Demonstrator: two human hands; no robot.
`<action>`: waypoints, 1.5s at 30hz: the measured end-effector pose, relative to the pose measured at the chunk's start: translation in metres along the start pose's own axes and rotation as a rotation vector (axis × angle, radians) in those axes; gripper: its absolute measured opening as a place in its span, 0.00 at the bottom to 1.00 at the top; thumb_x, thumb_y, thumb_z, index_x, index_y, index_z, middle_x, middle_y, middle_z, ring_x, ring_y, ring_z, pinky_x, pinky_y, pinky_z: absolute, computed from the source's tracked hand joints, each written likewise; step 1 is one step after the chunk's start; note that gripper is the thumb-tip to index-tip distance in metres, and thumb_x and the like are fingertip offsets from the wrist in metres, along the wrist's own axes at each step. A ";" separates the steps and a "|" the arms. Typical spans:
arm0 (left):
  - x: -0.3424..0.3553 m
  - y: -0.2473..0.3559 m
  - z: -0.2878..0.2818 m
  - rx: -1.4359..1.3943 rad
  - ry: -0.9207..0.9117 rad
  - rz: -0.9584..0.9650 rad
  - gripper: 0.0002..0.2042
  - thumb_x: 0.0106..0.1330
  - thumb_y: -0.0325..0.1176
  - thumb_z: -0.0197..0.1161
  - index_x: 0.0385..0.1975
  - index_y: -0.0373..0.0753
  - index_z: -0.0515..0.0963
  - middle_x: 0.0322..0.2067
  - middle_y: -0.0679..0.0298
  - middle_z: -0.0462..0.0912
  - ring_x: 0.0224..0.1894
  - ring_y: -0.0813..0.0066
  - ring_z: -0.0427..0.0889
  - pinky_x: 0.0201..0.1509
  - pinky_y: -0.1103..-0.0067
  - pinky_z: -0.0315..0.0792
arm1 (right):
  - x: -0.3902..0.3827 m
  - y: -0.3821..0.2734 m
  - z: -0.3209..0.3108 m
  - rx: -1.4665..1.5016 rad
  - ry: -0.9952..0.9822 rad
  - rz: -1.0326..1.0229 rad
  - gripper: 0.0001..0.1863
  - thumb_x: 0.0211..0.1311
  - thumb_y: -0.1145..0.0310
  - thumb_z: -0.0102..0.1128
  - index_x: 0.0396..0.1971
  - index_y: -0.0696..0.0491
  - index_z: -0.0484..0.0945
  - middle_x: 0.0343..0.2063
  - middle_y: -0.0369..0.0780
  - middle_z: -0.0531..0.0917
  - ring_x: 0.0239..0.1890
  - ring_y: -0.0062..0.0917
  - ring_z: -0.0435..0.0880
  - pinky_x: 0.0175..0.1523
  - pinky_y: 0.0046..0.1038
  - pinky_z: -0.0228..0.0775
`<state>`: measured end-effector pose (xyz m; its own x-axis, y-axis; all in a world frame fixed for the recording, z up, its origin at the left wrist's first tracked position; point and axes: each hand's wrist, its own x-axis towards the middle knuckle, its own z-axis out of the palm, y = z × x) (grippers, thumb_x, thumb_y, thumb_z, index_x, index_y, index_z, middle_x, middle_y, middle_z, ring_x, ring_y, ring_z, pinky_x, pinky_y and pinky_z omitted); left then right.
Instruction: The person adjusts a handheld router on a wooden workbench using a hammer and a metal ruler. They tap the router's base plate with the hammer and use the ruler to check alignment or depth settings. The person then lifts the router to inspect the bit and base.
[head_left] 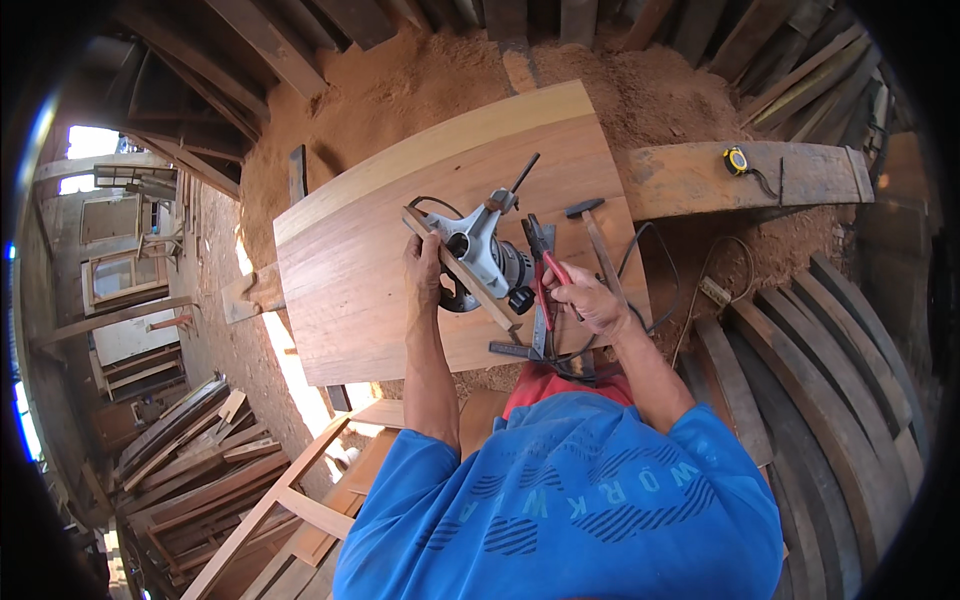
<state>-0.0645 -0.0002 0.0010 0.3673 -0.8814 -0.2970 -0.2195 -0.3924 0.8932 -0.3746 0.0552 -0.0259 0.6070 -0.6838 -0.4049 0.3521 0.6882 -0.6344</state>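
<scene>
Sawdust floor (370, 120): reddish-brown and loose, it spread out beyond the router, with upright timbers (270, 50) lining the far side.
Board: and what a broad surface, this pale-edged wooden board (345, 290) lay directly beneath the router.
Router: right in the thick of it, the grey metal router (490, 240) rested tipped on its side on the board, its motor end toward the right hand.
Wooden strip: there it was, a narrow wooden strip (475, 285) lying slantwise across the router's left, open face.
Left hand: in close at the router's left, the left hand (424, 268) had its fingers bent over the strip, gripping it; where the thumb pressed, I couldn't tell.
Right hand: just right of the router, the right hand (592, 300) had its fingers curled around the red-handled pliers (542, 293), their head pointing away from the person.
Square: a metal square (515, 350) sat on the near side of the router.
Hammer: right of the router, a hammer (601, 245) lay with its head at the far end.
Cord: black cord (672, 262) looped out, also right of the router.
Tape measure: well to the router's right, a yellow tape measure (736, 160) rested on a thick beam (680, 185).
Scrap pile: well left of the router, stacked wood offcuts (200, 450) crowded the ground.
</scene>
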 end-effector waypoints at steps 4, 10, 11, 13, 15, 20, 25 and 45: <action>0.004 -0.003 0.000 -0.008 -0.011 0.005 0.15 0.73 0.47 0.60 0.32 0.40 0.75 0.23 0.70 0.73 0.23 0.82 0.70 0.25 0.80 0.62 | 0.009 -0.007 0.004 0.293 -0.067 -0.029 0.10 0.66 0.73 0.59 0.46 0.52 0.73 0.45 0.41 0.83 0.47 0.31 0.86 0.58 0.38 0.80; 0.003 0.002 0.003 -0.020 0.000 -0.017 0.16 0.72 0.47 0.62 0.34 0.39 0.76 0.24 0.70 0.74 0.23 0.83 0.71 0.25 0.81 0.63 | 0.028 -0.008 -0.001 0.457 -0.206 0.017 0.11 0.65 0.74 0.59 0.46 0.52 0.75 0.52 0.46 0.82 0.58 0.42 0.84 0.66 0.48 0.76; 0.003 0.003 0.004 -0.025 0.000 -0.017 0.16 0.72 0.47 0.62 0.34 0.39 0.76 0.24 0.70 0.74 0.23 0.83 0.71 0.25 0.81 0.64 | 0.030 -0.008 0.000 0.476 -0.200 0.000 0.10 0.65 0.74 0.59 0.46 0.52 0.75 0.52 0.46 0.82 0.57 0.42 0.85 0.65 0.48 0.77; 0.001 0.006 0.005 -0.036 0.002 -0.018 0.15 0.72 0.47 0.62 0.34 0.39 0.77 0.24 0.70 0.75 0.23 0.83 0.72 0.25 0.81 0.65 | 0.035 -0.008 0.004 0.513 -0.190 -0.031 0.09 0.67 0.73 0.58 0.45 0.51 0.74 0.51 0.46 0.82 0.55 0.42 0.86 0.62 0.48 0.79; 0.005 -0.002 0.003 -0.048 -0.001 -0.021 0.15 0.72 0.47 0.62 0.34 0.39 0.77 0.25 0.70 0.75 0.24 0.83 0.72 0.25 0.81 0.66 | 0.039 -0.006 0.010 0.529 -0.159 -0.027 0.09 0.66 0.74 0.58 0.44 0.50 0.73 0.51 0.46 0.82 0.54 0.42 0.86 0.62 0.50 0.79; 0.006 0.005 0.005 -0.089 -0.019 -0.030 0.15 0.71 0.47 0.63 0.35 0.39 0.77 0.26 0.70 0.75 0.24 0.82 0.73 0.26 0.81 0.68 | 0.049 0.003 0.021 0.533 -0.074 -0.016 0.05 0.72 0.70 0.55 0.44 0.50 0.73 0.46 0.44 0.83 0.47 0.37 0.87 0.54 0.47 0.83; 0.008 0.010 0.008 -0.049 -0.013 -0.042 0.15 0.72 0.46 0.62 0.37 0.38 0.78 0.27 0.68 0.77 0.26 0.81 0.75 0.27 0.80 0.70 | 0.057 0.010 0.020 0.430 -0.042 0.061 0.05 0.79 0.64 0.52 0.44 0.49 0.72 0.40 0.41 0.84 0.38 0.30 0.86 0.42 0.40 0.84; 0.015 0.020 0.005 0.027 -0.078 -0.054 0.16 0.74 0.45 0.60 0.40 0.36 0.79 0.28 0.67 0.78 0.29 0.80 0.76 0.31 0.80 0.69 | 0.037 -0.007 0.005 0.396 -0.060 0.088 0.10 0.79 0.66 0.53 0.52 0.55 0.75 0.47 0.46 0.84 0.50 0.40 0.89 0.48 0.39 0.87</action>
<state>-0.0678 -0.0227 0.0124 0.3080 -0.8762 -0.3707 -0.2260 -0.4459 0.8661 -0.3509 0.0265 -0.0332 0.6833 -0.6108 -0.4000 0.5370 0.7916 -0.2914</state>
